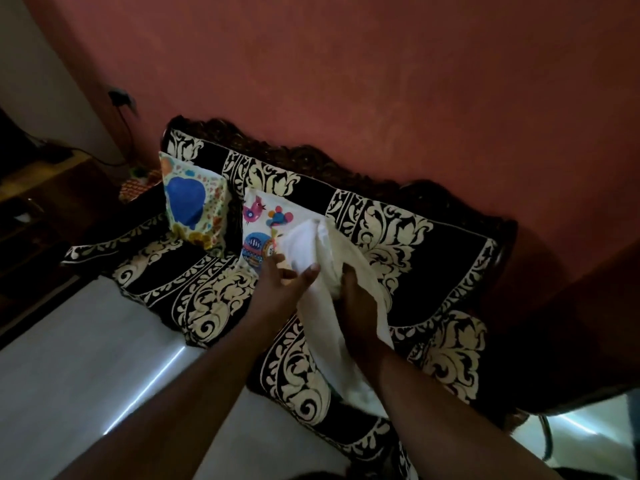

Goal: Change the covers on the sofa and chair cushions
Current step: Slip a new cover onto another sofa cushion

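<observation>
A white cushion cover hangs over the sofa, which wears a black and cream patterned throw. My left hand grips the cover's left edge with curled fingers. My right hand is pushed into the white fabric, its fingers hidden inside the folds. Behind the white cloth leans a cushion with a bird print. A second cushion with a large blue shape stands against the sofa's left end.
A red wall rises behind the sofa. Pale glossy floor lies at the lower left. A dark wooden unit stands left, with a plug and cable on the wall. A dark chair sits at right.
</observation>
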Available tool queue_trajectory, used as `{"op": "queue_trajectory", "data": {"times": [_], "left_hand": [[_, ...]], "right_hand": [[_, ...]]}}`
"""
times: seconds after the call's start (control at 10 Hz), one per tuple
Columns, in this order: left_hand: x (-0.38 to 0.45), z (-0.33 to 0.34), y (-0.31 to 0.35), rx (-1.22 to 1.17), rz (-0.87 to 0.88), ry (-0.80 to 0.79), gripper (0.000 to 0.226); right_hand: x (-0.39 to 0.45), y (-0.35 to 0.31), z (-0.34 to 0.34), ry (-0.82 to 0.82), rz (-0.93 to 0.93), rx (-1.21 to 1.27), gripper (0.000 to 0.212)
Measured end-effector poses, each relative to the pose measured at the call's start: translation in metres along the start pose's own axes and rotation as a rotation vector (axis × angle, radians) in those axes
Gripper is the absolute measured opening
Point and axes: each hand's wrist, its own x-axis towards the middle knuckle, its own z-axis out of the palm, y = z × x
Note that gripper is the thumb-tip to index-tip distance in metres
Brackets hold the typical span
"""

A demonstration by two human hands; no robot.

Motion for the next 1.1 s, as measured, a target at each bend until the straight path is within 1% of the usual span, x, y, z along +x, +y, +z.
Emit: {"op": "queue_trajectory", "data": {"times": [0.1, 0.2, 0.3, 0.4, 0.5, 0.6, 0.7, 0.8, 0.9, 1.0, 1.1], "left_hand": [[0.022, 0.013, 0.002, -0.013, -0.144, -0.047, 0.063], [0.034, 0.022, -0.007, -0.013, -0.066, -0.004, 0.022], [0.035, 0.037, -0.016, 0.048, 0.062, -0.012, 0.011], [0.025, 0.054, -0.039, 0.215, 0.096, -0.065, 0.016], [0.031, 0.048, -0.072, 0.499, 0.146, 0.069, 0.008], [0.058, 0.021, -0.094, 0.616, 0.082, 0.143, 0.021], [0.1, 0.005, -0.109, 0.626, 0.053, 0.071, 0.043], [0.164, 0.006, -0.122, 0.742, 0.009, -0.14, 0.041], [0.226, 0.022, -0.131, 0.923, -0.156, -0.488, 0.067], [0.273, 0.029, -0.155, 1.217, -0.001, -0.692, 0.05], [0.283, 0.028, -0.153, 1.306, 0.23, -0.681, 0.033]], "right_hand": [[-0.006, 0.023, 0.0, -0.057, -0.081, -0.157, 0.072], [-0.013, 0.061, 0.001, -0.06, -0.14, -0.153, 0.076], [-0.021, 0.096, 0.001, -0.153, -0.173, -0.186, 0.068], [-0.012, 0.117, -0.005, -0.304, -0.153, -0.266, 0.063], [-0.002, 0.13, 0.0, -0.295, -0.294, -0.311, 0.059], [0.002, 0.135, 0.015, -0.395, -0.403, -0.418, 0.06], [0.004, 0.146, 0.032, -0.458, -0.49, -0.486, 0.064], [0.024, 0.157, 0.048, -0.485, -0.547, -0.576, 0.059], [0.039, 0.163, 0.063, -0.537, -0.545, -0.646, 0.059], [0.064, 0.173, 0.077, -0.636, -0.483, -0.658, 0.062], [0.085, 0.178, 0.087, -0.7, -0.32, -0.607, 0.052]]}}
